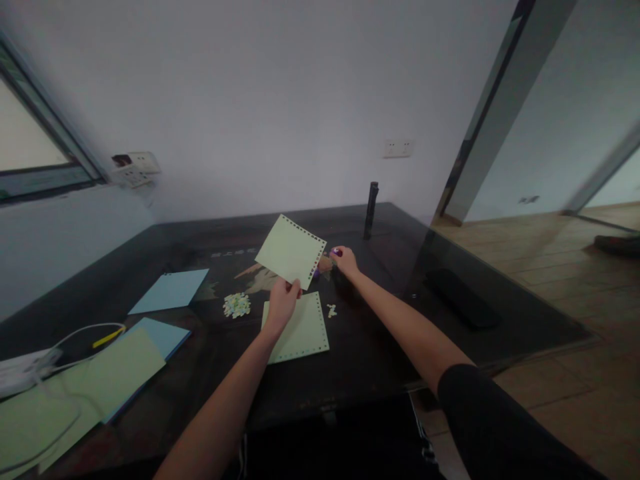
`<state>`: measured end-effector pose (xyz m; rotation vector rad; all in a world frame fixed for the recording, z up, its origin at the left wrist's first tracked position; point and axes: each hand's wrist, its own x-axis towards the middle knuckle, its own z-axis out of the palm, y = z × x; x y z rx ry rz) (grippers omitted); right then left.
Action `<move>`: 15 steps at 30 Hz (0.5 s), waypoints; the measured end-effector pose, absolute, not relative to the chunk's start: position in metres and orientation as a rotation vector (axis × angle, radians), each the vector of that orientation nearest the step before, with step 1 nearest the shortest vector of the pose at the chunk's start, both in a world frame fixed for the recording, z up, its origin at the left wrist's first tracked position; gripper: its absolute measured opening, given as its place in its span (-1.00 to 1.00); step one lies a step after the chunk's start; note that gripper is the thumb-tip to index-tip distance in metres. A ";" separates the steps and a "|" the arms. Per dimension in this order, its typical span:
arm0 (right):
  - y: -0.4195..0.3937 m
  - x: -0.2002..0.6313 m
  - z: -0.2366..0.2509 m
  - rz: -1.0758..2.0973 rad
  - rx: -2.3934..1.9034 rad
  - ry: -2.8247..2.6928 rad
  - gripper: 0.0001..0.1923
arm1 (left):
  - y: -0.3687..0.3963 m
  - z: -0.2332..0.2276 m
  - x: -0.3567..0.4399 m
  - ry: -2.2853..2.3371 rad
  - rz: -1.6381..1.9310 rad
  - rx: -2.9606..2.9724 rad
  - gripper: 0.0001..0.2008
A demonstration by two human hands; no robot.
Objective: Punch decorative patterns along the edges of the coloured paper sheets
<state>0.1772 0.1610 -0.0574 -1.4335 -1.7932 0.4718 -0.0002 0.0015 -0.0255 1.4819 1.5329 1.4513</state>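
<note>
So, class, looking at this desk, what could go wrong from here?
The left hand holds the raised green sheet by its lower edge, so it might bend or slip. The sheet's holes sit close to its edges, so paper could tear there. The loose paper bits near the left forearm might scatter if nudged.

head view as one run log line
left hand: holds raised punched sheet | right hand: holds purple object | table: second punched sheet, pale bits

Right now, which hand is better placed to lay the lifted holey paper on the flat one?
Probably the left hand: it pinches the raised sheet by its lower edge, close to the flat sheet. The right hand is off to the side, at a purple thing.
</note>
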 end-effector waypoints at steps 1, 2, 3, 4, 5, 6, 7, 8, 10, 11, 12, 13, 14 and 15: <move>0.161 0.187 -0.057 0.453 -1.467 -1.793 -0.78 | 0.002 -0.026 0.000 1.541 1.445 1.486 -0.84; 0.161 0.196 -0.057 0.441 -1.487 -1.803 -0.80 | 0.002 -0.027 0.000 1.551 1.438 1.491 -0.84; 0.160 0.203 -0.057 0.431 -1.496 -1.820 -0.82 | 0.002 -0.027 0.000 1.557 1.434 1.496 -0.83; 0.158 0.209 -0.058 0.424 -1.499 -1.838 -0.84 | 0.002 -0.028 0.001 1.561 1.429 1.498 -0.83; 0.157 0.212 -0.058 0.420 -1.498 -1.855 -0.85 | 0.001 -0.028 0.001 1.564 1.426 1.498 -0.83; 0.156 0.214 -0.059 0.420 -1.493 -1.869 -0.87 | 0.001 -0.028 0.002 1.564 1.423 1.496 -0.84; 0.155 0.215 -0.059 0.423 -1.487 -1.879 -0.88 | 0.001 -0.027 0.002 1.559 1.422 1.492 -0.84; 0.154 0.215 -0.059 0.429 -1.478 -1.885 -0.90 | 0.000 -0.026 0.003 1.550 1.420 1.487 -0.84; 0.154 0.214 -0.059 0.454 -1.454 -1.888 -0.91 | -0.002 -0.024 0.004 1.530 1.417 1.480 -0.86; 0.154 0.214 -0.058 0.471 -1.439 -1.884 -0.90 | -0.002 -0.023 0.004 1.514 1.419 1.479 -0.87; 0.155 0.215 -0.056 0.491 -1.425 -1.873 -0.89 | -0.003 -0.022 0.005 1.502 1.420 1.477 -0.87; 0.155 0.216 -0.054 0.512 -1.413 -1.853 -0.89 | -0.003 -0.021 0.004 1.495 1.420 1.478 -0.88; 0.155 0.219 -0.051 0.534 -1.404 -1.825 -0.90 | -0.004 -0.020 0.004 1.493 1.417 1.482 -0.87; 0.154 0.222 -0.048 0.557 -1.397 -1.790 -0.90 | -0.004 -0.019 0.004 1.493 1.412 1.489 -0.86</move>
